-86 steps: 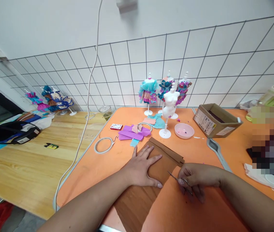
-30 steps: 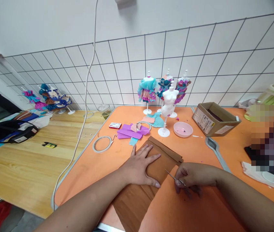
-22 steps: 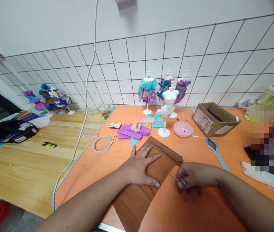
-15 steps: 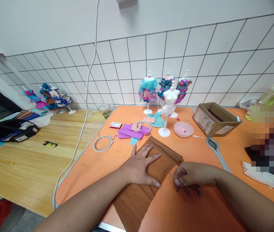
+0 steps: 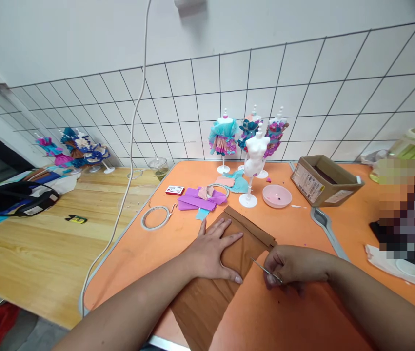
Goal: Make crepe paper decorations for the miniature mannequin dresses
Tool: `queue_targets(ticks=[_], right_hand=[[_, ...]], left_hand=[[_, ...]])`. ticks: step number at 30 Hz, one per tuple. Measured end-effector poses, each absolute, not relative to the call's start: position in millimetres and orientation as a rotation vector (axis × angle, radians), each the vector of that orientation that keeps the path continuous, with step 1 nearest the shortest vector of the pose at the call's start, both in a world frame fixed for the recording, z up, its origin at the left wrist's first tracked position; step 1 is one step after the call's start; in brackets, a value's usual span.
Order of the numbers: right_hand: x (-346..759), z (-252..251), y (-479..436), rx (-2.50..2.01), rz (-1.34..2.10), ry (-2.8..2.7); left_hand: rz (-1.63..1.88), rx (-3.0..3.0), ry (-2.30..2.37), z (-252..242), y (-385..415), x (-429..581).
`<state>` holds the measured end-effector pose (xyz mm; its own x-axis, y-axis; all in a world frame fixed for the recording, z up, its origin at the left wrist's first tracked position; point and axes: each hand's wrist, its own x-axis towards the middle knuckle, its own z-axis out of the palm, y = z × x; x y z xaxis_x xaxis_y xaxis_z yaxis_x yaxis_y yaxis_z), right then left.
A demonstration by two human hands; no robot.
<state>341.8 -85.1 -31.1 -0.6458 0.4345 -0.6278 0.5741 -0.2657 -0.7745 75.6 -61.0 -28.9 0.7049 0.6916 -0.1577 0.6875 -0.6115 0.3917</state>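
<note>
Lying under flat left hand (image 5: 212, 251): brown ribbed layered paper (image 5: 207, 302), scissors (image 5: 262, 267) alongside

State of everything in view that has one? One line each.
left hand, flat, pressing on brown paper
right hand, closed on thin metal tool
brown paper, folded, lying flat
thin metal tool, tip at the paper's edge
cardboard box, open
pink bowl, upright
white mannequin, upright, bare
</note>
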Motion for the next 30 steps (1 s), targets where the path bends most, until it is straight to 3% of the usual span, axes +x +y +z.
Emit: queue_targets(ticks=[8,30], right_hand=[[343.5,-32.3,-84.0,1.121,-2.17,1.787],[343.0,-30.5,-83.4,1.152,-2.037,1.927]], left_hand=[[0.003,2.476,1.062,-25.4,-62.1,75.2],[-0.007,2.483,1.061,-26.3,-62.8,75.9]])
